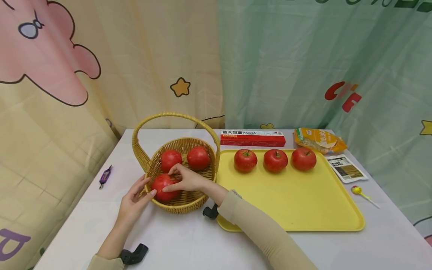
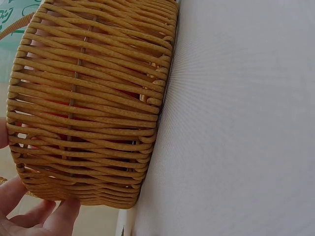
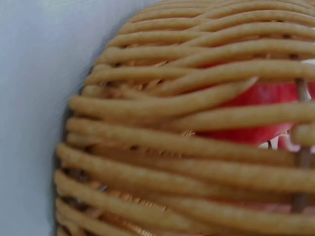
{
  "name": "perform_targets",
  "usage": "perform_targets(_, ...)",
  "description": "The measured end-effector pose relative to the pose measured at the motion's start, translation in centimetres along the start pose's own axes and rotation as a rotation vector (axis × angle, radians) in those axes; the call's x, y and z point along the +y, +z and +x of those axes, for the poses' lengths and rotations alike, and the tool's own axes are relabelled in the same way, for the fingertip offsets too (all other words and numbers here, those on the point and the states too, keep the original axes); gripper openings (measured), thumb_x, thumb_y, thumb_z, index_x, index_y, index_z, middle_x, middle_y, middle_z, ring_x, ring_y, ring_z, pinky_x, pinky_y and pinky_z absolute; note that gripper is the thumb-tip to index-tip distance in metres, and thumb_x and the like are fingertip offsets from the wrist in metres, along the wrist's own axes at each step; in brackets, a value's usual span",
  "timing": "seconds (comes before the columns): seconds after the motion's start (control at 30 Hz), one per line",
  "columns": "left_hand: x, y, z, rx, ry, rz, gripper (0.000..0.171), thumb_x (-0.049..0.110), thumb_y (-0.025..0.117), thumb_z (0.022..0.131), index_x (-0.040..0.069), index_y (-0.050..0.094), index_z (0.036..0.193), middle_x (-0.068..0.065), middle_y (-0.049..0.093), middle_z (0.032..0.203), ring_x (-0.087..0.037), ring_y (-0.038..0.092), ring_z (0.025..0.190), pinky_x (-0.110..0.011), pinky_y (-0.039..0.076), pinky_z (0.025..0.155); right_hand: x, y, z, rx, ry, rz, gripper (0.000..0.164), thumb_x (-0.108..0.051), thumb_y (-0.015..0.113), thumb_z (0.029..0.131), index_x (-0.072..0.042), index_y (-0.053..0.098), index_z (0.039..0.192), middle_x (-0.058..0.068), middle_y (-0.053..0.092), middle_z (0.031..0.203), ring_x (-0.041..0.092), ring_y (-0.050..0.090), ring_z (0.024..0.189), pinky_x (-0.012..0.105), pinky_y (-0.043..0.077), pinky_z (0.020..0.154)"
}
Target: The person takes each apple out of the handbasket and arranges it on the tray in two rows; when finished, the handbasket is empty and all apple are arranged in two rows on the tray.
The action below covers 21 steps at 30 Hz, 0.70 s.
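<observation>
A wicker basket with a tall arched handle stands on the white table, holding three red apples. My right hand reaches over its rim and holds the front apple between thumb and fingers. Behind that lie a left apple and a right apple. My left hand grips the basket's left rim, its thumb beside the front apple. In the left wrist view, the left fingers touch the woven wall. Only the weave and red behind it show in the right wrist view.
Right of the basket lies a yellow tray with three apples along its back edge. Behind it are a red pasta box and an orange bag. A white pouch, lollipop and purple candy lie outward.
</observation>
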<state>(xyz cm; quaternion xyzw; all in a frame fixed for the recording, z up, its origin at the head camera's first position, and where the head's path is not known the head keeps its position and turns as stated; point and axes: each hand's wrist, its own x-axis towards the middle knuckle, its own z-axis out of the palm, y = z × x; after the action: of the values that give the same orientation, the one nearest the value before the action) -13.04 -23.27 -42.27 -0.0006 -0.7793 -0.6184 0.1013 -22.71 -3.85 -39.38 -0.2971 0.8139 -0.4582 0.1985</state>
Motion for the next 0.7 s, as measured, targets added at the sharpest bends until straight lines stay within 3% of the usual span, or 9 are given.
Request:
perform_targets(0.13, 0.0, 0.1, 0.0, 0.005, -0.012, 0.002, 0.051, 0.011, 0.065, 0.089, -0.005, 0.045, 0.134, -0.014, 0.03, 0.149, -0.017, 0.038, 0.129, -0.01, 0.039, 0.091, 0.0, -0.1, -0.2, -0.035, 0.022, 0.0, 0.059, -0.034, 0.078, 0.077, -0.015, 0.044, 0.122, 0.0, 0.052, 0.12, 0.013, 0.05, 0.11, 0.025, 0.044, 0.092)
perform_targets(0.27, 0.0, 0.1, 0.0, 0.002, -0.021, 0.002, 0.052, 0.012, 0.065, 0.089, -0.005, 0.045, 0.134, -0.013, 0.029, 0.149, -0.02, 0.036, 0.13, -0.009, 0.038, 0.091, -0.1, -0.2, -0.7, -0.02, 0.068, -0.041, 0.073, -0.038, 0.081, 0.071, -0.015, 0.046, 0.13, -0.001, 0.054, 0.12, 0.013, 0.051, 0.109, 0.027, 0.047, 0.09)
perform_targets(0.5, 0.0, 0.1, 0.0, -0.01, -0.014, 0.012, 0.052, 0.013, 0.064, 0.09, -0.004, 0.044, 0.135, -0.012, 0.028, 0.15, -0.029, 0.032, 0.132, -0.009, 0.039, 0.091, -0.2, -0.7, -1.3, 0.017, 0.085, -0.021, 0.064, -0.032, 0.084, 0.068, -0.012, 0.055, 0.123, -0.003, 0.058, 0.111, 0.011, 0.053, 0.101, 0.024, 0.048, 0.085)
perform_targets(0.7, 0.1, 0.0, -0.1, -0.001, 0.002, 0.034, 0.051, 0.012, 0.064, 0.09, -0.005, 0.045, 0.134, -0.013, 0.029, 0.15, -0.021, 0.036, 0.13, -0.009, 0.039, 0.091, 0.2, -1.1, -1.3, -0.003, -0.001, 0.046, 0.059, -0.022, 0.084, 0.07, -0.016, 0.056, 0.121, 0.0, 0.056, 0.117, 0.015, 0.055, 0.103, 0.023, 0.048, 0.086)
